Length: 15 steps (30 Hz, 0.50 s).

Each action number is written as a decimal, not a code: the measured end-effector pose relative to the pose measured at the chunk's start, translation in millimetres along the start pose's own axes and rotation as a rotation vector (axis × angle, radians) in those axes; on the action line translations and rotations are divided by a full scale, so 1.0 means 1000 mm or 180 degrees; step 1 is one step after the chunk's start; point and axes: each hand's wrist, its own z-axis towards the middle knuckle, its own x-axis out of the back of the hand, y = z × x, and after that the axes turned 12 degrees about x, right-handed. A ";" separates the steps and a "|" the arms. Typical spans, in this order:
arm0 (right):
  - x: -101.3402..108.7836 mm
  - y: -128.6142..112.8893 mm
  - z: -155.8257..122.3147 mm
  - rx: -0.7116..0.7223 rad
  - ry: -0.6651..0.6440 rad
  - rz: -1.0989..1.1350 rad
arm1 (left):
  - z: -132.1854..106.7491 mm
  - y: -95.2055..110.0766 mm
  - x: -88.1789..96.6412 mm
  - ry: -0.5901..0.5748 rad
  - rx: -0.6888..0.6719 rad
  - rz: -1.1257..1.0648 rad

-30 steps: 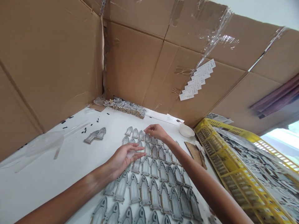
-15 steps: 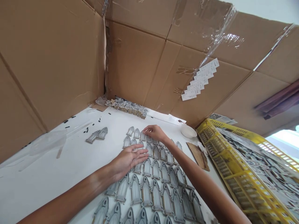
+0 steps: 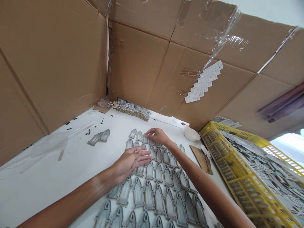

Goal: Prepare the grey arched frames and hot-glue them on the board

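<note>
Rows of grey, arch-shaped flat pieces [image 3: 148, 194], like small gothic windows with a hole at the top, lie on the white table. My left hand [image 3: 129, 161] hovers over the middle rows, palm turned up and fingers stretched out; a pale glint shows near its thumb, too small to name. Farther up, my right hand [image 3: 158, 136] has its thumb and fingertips pinched together at the top of an arch piece [image 3: 145, 138] in the far row. What sits in that pinch, if anything, is hidden. My forearms cover part of the rows.
Two arch pieces [image 3: 99, 137] lie apart at left, near plastic film [image 3: 51, 142] and small black bits. Stacked pieces [image 3: 129, 109] line the cardboard wall [image 3: 137, 63]. A white bowl [image 3: 192, 134], a brown cardboard scrap [image 3: 201, 160] and a filled yellow crate [image 3: 237, 177] stand right.
My left thumb has shifted slightly inward over the palm. My right hand stays at the same far-row piece, almost unmoved.
</note>
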 end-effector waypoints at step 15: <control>0.000 -0.003 -0.003 -0.0061 -0.0010 -0.0095 | -0.004 0.003 -0.006 0.0140 -0.0045 0.0046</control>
